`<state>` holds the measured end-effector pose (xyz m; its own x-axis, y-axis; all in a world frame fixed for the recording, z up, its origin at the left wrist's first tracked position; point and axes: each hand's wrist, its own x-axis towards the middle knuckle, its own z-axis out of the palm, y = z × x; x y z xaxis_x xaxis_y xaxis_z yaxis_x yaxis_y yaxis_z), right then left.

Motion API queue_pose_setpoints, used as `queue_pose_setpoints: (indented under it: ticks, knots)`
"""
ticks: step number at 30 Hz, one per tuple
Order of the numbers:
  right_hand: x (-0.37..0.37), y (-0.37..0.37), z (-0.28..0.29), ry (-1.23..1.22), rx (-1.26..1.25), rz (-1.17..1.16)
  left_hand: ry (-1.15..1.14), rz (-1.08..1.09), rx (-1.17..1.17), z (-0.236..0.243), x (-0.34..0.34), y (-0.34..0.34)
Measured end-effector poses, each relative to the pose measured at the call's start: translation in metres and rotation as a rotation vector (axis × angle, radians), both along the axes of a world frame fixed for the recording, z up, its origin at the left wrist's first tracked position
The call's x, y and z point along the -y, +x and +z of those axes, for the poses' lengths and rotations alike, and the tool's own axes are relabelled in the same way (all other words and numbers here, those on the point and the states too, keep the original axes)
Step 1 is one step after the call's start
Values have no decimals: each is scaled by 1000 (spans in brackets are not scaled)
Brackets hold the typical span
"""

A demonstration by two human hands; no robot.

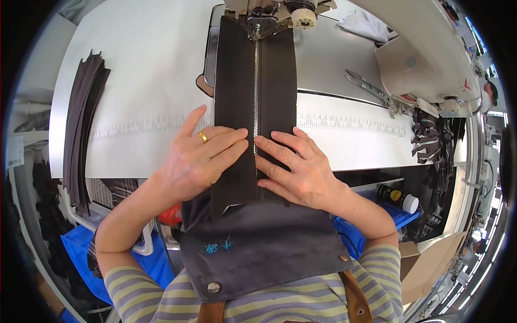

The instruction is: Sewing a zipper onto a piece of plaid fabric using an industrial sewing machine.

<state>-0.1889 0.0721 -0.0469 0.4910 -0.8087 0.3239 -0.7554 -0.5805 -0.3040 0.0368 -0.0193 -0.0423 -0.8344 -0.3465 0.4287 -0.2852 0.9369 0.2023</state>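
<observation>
A long dark brown fabric piece (232,81) runs lengthwise before me, with a silver metal zipper (257,86) along its middle. Its far end lies under the presser foot (257,33) of a sewing machine (431,43). My left hand (196,159) rests on the fabric's left side, fingertips beside the zipper teeth and thumb apart. On the other side my right hand (304,175) lies with fingers spread, its tips close to the zipper. Both hands are open and press on the cloth. The near end of the fabric hangs over the table edge against my dark apron (269,247).
Dark fabric strips (83,118) hang over the table's (145,64) left part. Scissors (366,85) lie at the right, near a heap of dark scraps (427,137). Below the edge are a blue tray (390,215) with a black bottle (397,198) and a white basket (105,194).
</observation>
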Motion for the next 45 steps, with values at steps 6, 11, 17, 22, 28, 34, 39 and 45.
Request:
queue_pose_setpoints:
  ticks: [6,11,17,22,28,34,39,45]
  knots:
    - [1,-2,-1,-3,8,10,4,-2,42,0,-1,2]
    - [0,-3,-3,24,-7,-28,149,-12,168,8,0,5]
    - [6,-2,1,67,18,45,-63,137,115,-12,82,-18]
    - [4,-2,-2,59,77,38,-3,178,81,-7,103,-40]
    - [13,-5,4,67,64,41,49,174,90,-5,108,-42]
    - [13,-6,0,39,23,42,-35,205,76,-12,99,-44]
    - [11,-4,2,7,15,56,-16,219,37,-15,102,-43]
    - [16,-7,2,23,-18,45,4,282,134,-15,86,-45]
